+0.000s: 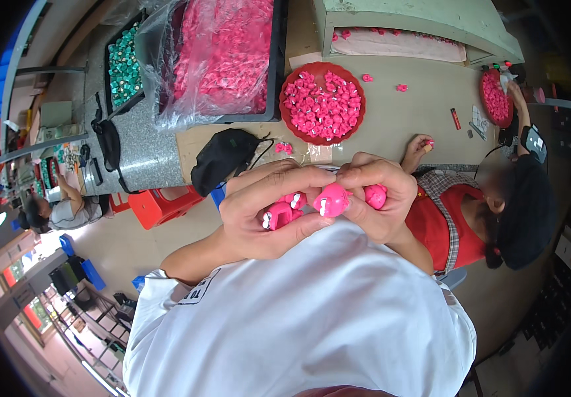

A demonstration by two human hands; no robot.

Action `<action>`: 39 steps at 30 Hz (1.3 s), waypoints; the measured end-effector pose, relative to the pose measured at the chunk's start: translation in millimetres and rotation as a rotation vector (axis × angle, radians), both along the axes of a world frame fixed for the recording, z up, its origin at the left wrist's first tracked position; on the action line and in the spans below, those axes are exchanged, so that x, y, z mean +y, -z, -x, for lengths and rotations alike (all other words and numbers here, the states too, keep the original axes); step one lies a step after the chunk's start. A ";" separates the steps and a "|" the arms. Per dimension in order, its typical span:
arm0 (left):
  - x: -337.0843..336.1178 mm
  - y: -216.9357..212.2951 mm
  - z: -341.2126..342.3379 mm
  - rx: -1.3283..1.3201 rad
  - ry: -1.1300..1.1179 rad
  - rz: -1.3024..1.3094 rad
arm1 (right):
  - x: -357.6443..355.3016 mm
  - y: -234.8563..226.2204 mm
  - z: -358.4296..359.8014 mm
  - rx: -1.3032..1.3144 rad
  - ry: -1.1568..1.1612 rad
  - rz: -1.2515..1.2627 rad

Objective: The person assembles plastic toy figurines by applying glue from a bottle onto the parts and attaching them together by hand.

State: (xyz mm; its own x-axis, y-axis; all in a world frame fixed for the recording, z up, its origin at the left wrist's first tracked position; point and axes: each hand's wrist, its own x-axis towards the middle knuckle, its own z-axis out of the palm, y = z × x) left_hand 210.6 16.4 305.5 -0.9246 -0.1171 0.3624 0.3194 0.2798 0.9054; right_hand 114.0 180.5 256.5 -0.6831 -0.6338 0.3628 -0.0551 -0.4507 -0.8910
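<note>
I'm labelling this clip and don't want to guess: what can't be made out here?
Head view only:
- Small pink plastic parts: shape partly hidden by the left hand and right hand.
- Heap of pink pieces under clear plastic film: blurred by film.
- Green pieces in the black bin: too small.

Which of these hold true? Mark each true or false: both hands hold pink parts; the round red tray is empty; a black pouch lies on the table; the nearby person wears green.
1. Both the left hand and the right hand hold small pink parts. True.
2. The round red tray is empty. False: it is heaped with pink pieces.
3. A black pouch lies on the table. True.
4. The nearby person wears green. False: the top is red.
</note>
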 end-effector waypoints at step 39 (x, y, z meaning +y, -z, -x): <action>9.4 7.8 4.4 -0.147 -0.109 0.071 | -12.9 4.4 -8.7 -0.346 -0.203 -0.014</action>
